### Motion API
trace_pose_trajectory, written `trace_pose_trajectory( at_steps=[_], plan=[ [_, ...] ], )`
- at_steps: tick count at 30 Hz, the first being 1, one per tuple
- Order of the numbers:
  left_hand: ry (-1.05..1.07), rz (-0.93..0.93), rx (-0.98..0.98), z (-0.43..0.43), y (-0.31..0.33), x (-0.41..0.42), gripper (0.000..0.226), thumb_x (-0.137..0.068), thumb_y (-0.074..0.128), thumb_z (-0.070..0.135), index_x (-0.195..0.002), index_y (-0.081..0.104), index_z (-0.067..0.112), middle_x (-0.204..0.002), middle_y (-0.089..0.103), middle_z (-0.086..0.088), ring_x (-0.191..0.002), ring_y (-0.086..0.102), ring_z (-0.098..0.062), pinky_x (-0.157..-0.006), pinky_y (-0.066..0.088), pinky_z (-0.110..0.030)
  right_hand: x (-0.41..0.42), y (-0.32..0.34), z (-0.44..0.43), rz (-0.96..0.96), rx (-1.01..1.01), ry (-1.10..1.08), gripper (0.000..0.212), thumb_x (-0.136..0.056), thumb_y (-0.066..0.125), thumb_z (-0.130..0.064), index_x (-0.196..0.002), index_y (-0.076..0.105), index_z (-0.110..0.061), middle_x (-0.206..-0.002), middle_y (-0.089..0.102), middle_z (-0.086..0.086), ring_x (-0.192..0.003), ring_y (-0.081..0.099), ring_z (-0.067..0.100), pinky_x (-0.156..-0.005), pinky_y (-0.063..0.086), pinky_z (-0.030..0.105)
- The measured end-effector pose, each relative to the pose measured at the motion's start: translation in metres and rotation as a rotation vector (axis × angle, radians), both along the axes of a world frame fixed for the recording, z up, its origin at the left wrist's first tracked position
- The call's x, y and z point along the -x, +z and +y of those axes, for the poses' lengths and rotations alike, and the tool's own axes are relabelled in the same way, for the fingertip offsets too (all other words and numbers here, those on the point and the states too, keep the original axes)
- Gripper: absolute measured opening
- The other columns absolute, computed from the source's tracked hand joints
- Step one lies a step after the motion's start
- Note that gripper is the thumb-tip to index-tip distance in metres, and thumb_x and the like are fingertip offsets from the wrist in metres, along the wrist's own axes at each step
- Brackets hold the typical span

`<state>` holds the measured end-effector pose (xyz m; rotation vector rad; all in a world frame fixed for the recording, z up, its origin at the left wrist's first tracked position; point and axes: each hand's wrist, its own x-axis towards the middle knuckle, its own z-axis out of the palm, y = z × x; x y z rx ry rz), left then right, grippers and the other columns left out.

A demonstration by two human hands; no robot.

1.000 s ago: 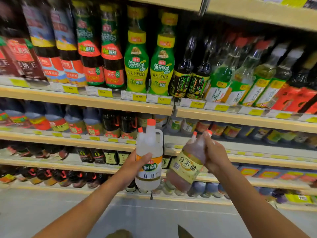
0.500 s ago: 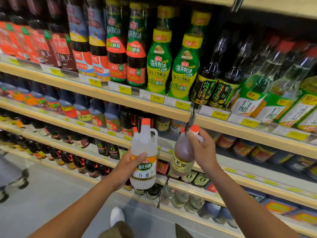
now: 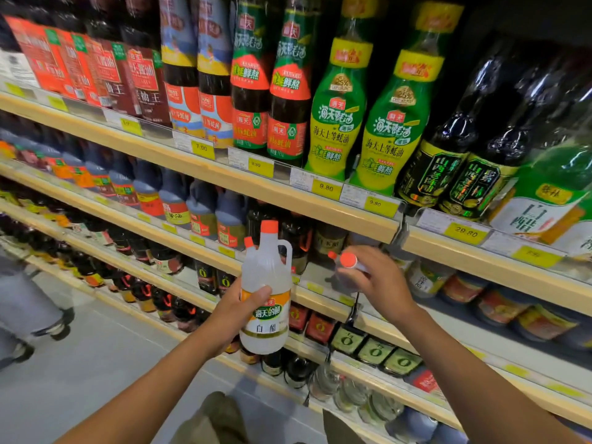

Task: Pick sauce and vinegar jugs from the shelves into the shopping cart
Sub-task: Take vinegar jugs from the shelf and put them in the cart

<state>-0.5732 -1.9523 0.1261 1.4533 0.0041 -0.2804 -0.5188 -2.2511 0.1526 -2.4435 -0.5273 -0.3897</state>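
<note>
The left hand [image 3: 237, 312] grips a vinegar jug [image 3: 266, 296], the right hand [image 3: 381, 283] a second jug [image 3: 348, 260]; neither is in the cart yet.

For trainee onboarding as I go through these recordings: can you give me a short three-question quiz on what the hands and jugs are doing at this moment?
1. True or false: the left hand holds the white vinegar jug upright, gripping its body.
2. The right hand grips a second jug near its top. What colour is that jug's cap? A green, B orange, C yellow.
3. Short answer: is the shopping cart in view?

Key: 1 true; 2 B; 3 no.
</note>
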Motion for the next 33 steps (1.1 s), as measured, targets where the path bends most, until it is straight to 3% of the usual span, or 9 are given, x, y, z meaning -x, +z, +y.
trace_pose_trajectory(
  at_steps=[3, 6, 10, 15, 20, 23, 26, 30, 33],
  plan=[
    [0.017, 0.012, 0.005, 0.004, -0.004, -0.007, 0.1, -0.048, 0.082, 0.08, -0.132, 0.054, 0.032, -0.119, 0.074, 0.003, -0.109, 0.071, -0.018, -0.086, 0.058, -0.035, -0.002, -0.003, 0.0, 0.064, -0.131, -0.115, 0.038, -0.092, 0.061, -0.056, -0.111, 0.073, -0.025, -0.101, 0.069, -0.012, -0.091, 0.059, 0.006, -0.078, 0.04, 0.009],
    [0.028, 0.022, 0.01, 0.007, -0.005, -0.013, 0.101, -0.048, 0.083, 0.078, -0.131, 0.055, 0.031, -0.118, 0.075, 0.002, -0.108, 0.072, -0.019, -0.083, 0.059, -0.033, -0.009, -0.008, -0.001, 0.183, -0.295, -0.317, 0.038, -0.09, 0.06, -0.052, -0.098, 0.072, -0.017, -0.086, 0.071, -0.002, -0.081, 0.062, 0.016, -0.066, 0.042, 0.021],
    [0.036, 0.033, 0.006, 0.006, -0.007, -0.019, 0.101, -0.048, 0.083, 0.079, -0.132, 0.055, 0.03, -0.118, 0.075, 0.0, -0.109, 0.072, -0.022, -0.089, 0.058, -0.039, -0.026, -0.008, -0.02, 0.597, -0.376, -0.534, 0.052, -0.103, 0.052, -0.044, -0.117, 0.068, 0.004, -0.117, 0.069, 0.025, -0.102, 0.065, 0.036, -0.077, 0.04, 0.03],
    [0.019, 0.045, 0.016, 0.003, -0.008, -0.022, 0.097, -0.053, 0.083, 0.077, -0.133, 0.055, 0.031, -0.122, 0.073, -0.004, -0.113, 0.07, -0.025, -0.1, 0.053, -0.051, -0.053, 0.002, -0.025, 0.725, -0.349, -0.539, 0.049, -0.109, 0.041, -0.038, -0.143, 0.054, -0.006, -0.15, 0.051, 0.018, -0.135, 0.049, 0.034, -0.088, 0.037, 0.028],
    [0.001, 0.04, 0.015, 0.004, -0.008, -0.02, 0.094, -0.055, 0.082, 0.076, -0.133, 0.055, 0.031, -0.123, 0.073, -0.003, -0.114, 0.069, -0.025, -0.1, 0.052, -0.05, -0.04, -0.003, -0.013, 0.76, -0.462, -0.51, 0.034, -0.091, 0.066, -0.057, -0.103, 0.064, -0.026, -0.128, 0.065, 0.007, -0.122, 0.06, 0.025, -0.105, 0.043, 0.038],
    [-0.005, 0.037, 0.01, 0.006, -0.005, -0.018, 0.09, -0.058, 0.082, 0.075, -0.132, 0.056, 0.031, -0.124, 0.072, -0.003, -0.115, 0.069, -0.025, -0.098, 0.053, -0.047, -0.028, -0.018, -0.009, 0.656, -0.559, -0.563, 0.055, -0.066, 0.084, -0.065, -0.094, 0.06, -0.025, -0.119, 0.066, 0.002, -0.109, 0.063, 0.02, -0.096, 0.052, 0.042],
    [-0.013, 0.042, 0.009, 0.009, -0.004, -0.015, 0.088, -0.059, 0.081, 0.075, -0.132, 0.056, 0.032, -0.124, 0.072, -0.002, -0.116, 0.069, -0.023, -0.097, 0.053, -0.044, -0.022, -0.02, -0.008, 0.774, -0.489, -0.555, 0.059, -0.075, 0.081, -0.059, -0.102, 0.061, -0.01, -0.107, 0.064, 0.008, -0.089, 0.061, 0.017, -0.071, 0.046, 0.035],
    [-0.018, 0.066, 0.034, 0.012, -0.003, -0.012, 0.094, -0.057, 0.082, 0.075, -0.134, 0.054, 0.03, -0.125, 0.072, -0.003, -0.116, 0.068, -0.024, -0.096, 0.054, -0.042, -0.023, -0.022, -0.023, 0.829, -0.482, -0.468, 0.121, -0.046, 0.08, -0.086, -0.143, 0.053, -0.019, -0.143, 0.057, 0.001, -0.127, 0.058, 0.026, -0.102, 0.05, 0.045],
    [-0.029, 0.061, 0.031, 0.011, 0.003, -0.01, 0.092, -0.058, 0.082, 0.074, -0.133, 0.055, 0.029, -0.124, 0.072, -0.005, -0.115, 0.069, -0.025, -0.095, 0.055, -0.041, -0.031, -0.039, -0.04, 0.86, -0.47, -0.456, 0.123, -0.041, 0.079, -0.09, -0.143, 0.051, -0.027, -0.148, 0.054, -0.002, -0.128, 0.057, 0.025, -0.106, 0.05, 0.049]
  ],
)
